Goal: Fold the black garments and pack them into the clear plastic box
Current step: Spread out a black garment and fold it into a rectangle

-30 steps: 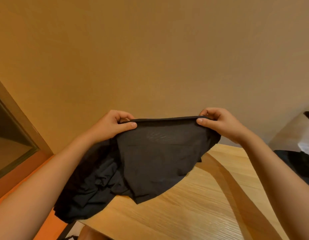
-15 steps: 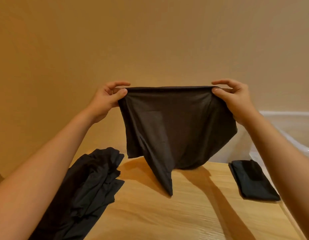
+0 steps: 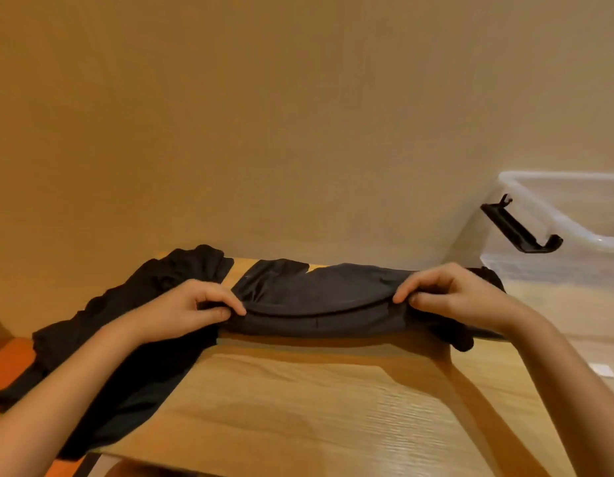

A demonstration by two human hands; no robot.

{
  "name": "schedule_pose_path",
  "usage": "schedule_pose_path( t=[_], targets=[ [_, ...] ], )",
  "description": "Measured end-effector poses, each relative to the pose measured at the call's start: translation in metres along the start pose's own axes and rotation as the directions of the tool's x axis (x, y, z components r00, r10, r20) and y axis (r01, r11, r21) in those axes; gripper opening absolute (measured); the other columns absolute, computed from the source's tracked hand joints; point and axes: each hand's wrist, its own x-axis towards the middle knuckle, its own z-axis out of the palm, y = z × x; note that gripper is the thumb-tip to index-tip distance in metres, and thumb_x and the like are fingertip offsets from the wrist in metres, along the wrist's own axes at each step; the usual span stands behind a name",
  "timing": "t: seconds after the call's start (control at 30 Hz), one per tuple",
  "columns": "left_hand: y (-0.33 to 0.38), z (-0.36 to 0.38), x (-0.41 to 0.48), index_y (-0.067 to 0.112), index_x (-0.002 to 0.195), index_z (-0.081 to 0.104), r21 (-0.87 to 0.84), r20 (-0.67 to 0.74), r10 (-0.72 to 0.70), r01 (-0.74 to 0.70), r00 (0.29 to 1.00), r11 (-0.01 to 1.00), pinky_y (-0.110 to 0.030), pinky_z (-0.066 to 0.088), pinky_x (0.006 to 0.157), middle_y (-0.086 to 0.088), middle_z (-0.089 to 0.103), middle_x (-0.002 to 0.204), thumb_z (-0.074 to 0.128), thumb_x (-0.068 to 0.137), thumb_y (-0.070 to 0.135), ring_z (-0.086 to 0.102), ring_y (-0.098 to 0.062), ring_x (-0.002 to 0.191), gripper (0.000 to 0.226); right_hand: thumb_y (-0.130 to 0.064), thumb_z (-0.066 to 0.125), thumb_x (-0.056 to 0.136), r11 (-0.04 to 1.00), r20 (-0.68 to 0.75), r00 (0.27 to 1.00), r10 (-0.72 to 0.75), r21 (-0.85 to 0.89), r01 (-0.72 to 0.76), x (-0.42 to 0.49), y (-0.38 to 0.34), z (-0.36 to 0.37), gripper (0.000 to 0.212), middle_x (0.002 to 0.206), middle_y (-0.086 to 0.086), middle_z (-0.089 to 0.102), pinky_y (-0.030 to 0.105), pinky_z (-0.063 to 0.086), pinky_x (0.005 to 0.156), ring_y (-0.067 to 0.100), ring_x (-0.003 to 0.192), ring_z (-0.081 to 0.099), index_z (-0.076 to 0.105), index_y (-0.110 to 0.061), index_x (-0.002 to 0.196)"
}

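Wooden table [image 3: 298, 407], viewed from the head camera; all positions are given relative to it. A heap of black garments [image 3: 133, 304] is spread over the table's left side, draped past its left edge and partly covered by the left forearm. A single black garment [image 3: 316, 301] is laid crosswise along the table's far edge, flattened into a long band with a folded seam running between the two hands. Its left end is pinched between thumb and curled fingers of the left hand [image 3: 192, 308]; its right end is gripped in the same way by the right hand [image 3: 450, 294]. Dark cloth shows behind and beneath the right wrist, but whether it belongs to this garment or to another piece cannot be determined. The clear plastic box [image 3: 556, 175] is seen past the table's far right corner, cut off by the frame edge. A black latch [image 3: 519, 228] hangs open on its near wall. A small white scrap [image 3: 605, 370], too blurred to identify, lies off the table's right edge.
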Motion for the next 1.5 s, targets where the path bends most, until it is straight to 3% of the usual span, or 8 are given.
schedule_pose_path(
  t=[0.17,0.3,0.6,0.77,0.87,0.97,1.3,1.5],
  targets=[
    [-0.018,0.043,-0.023,0.05,0.111,0.068,0.153,0.185,-0.086,0.058,0.979,0.986,-0.026,0.048,0.102,0.032,0.063,0.116,0.062,0.099,0.022,0.059,0.005,0.114,0.031,-0.019,0.057,0.101,0.985,0.282,0.956,0.083,-0.171,-0.035,-0.009,0.032,0.04,0.034,0.096,-0.017,0.071,0.025,0.053,0.074,0.009,0.081,0.065,0.074,-0.048,0.105],
    [-0.019,0.047,-0.021,0.058,0.129,0.051,0.063,0.17,-0.159,0.15,0.973,0.987,-0.041,0.054,0.094,0.014,0.069,0.107,0.068,0.094,0.034,0.066,-0.012,0.099,0.046,-0.021,0.06,0.101,0.99,0.332,0.937,0.111,-0.114,-0.077,-0.015,0.039,0.048,0.036,0.094,-0.02,0.069,0.02,0.049,0.07,0.004,0.076,0.062,0.065,-0.051,0.119],
    [-0.023,0.053,-0.007,0.057,0.122,0.059,0.247,0.274,-0.14,0.07,0.951,0.966,-0.023,0.038,0.104,0.035,0.045,0.121,0.068,0.091,0.045,0.04,0.008,0.123,0.034,-0.029,0.067,0.097,0.985,0.451,0.877,0.169,-0.041,-0.169,-0.026,0.047,0.053,0.022,0.105,-0.009,0.072,0.029,0.053,0.091,0.008,0.095,0.068,0.068,-0.038,0.116],
    [0.004,0.057,0.003,0.043,0.114,0.068,-0.024,0.037,-0.061,0.062,0.997,0.998,-0.022,0.046,0.093,0.02,0.059,0.113,0.069,0.088,0.011,0.056,-0.009,0.109,0.042,-0.023,0.062,0.1,0.983,0.132,0.987,0.089,0.147,-0.108,-0.011,0.049,0.039,0.016,0.099,0.001,0.076,0.034,0.059,0.087,0.019,0.094,0.072,0.074,-0.023,0.11],
    [0.053,0.09,0.024,0.038,0.108,0.072,-0.06,-0.121,0.002,-0.01,0.993,0.998,-0.022,0.05,0.081,0.015,0.064,0.098,0.066,0.094,0.027,0.061,-0.01,0.092,0.019,-0.017,0.06,0.101,0.982,-0.198,0.962,0.185,0.067,-0.175,0.022,0.068,0.025,0.018,0.097,-0.007,0.076,0.038,0.058,0.091,0.008,0.089,0.07,0.072,-0.03,0.107],
    [0.1,0.137,0.05,0.035,0.119,0.069,0.025,0.016,0.118,-0.118,0.993,0.993,-0.025,0.052,0.085,0.016,0.062,0.101,0.06,0.096,0.041,0.059,-0.003,0.094,0.026,0.0,0.052,0.101,0.956,-0.37,0.893,0.257,-0.037,-0.291,0.053,0.098,0.018,0.034,0.115,0.0,0.072,0.04,0.053,0.1,0.008,0.098,0.064,0.072,-0.024,0.115],
    [0.15,0.239,0.109,0.038,0.141,0.049,0.181,0.12,0.241,-0.259,0.963,0.949,-0.045,0.037,0.105,0.012,0.047,0.129,0.062,0.083,0.071,0.039,-0.012,0.119,0.068,-0.002,0.049,0.096,0.74,-0.324,0.916,0.238,-0.55,-0.387,0.087,0.152,-0.006,0.052,0.132,0.005,0.063,0.049,0.042,0.095,0.033,0.122,0.052,0.063,-0.036,0.133],
    [0.147,0.245,0.108,0.033,0.127,0.068,0.194,0.097,0.307,-0.321,0.947,0.927,-0.036,0.034,0.099,0.016,0.051,0.119,0.061,0.092,0.054,0.04,-0.007,0.111,0.041,-0.032,0.058,0.102,0.73,-0.388,0.91,0.145,-0.579,-0.363,0.089,0.168,-0.009,0.017,0.12,-0.003,0.07,0.041,0.039,0.084,0.028,0.109,0.056,0.073,-0.04,0.104]
  ],
)
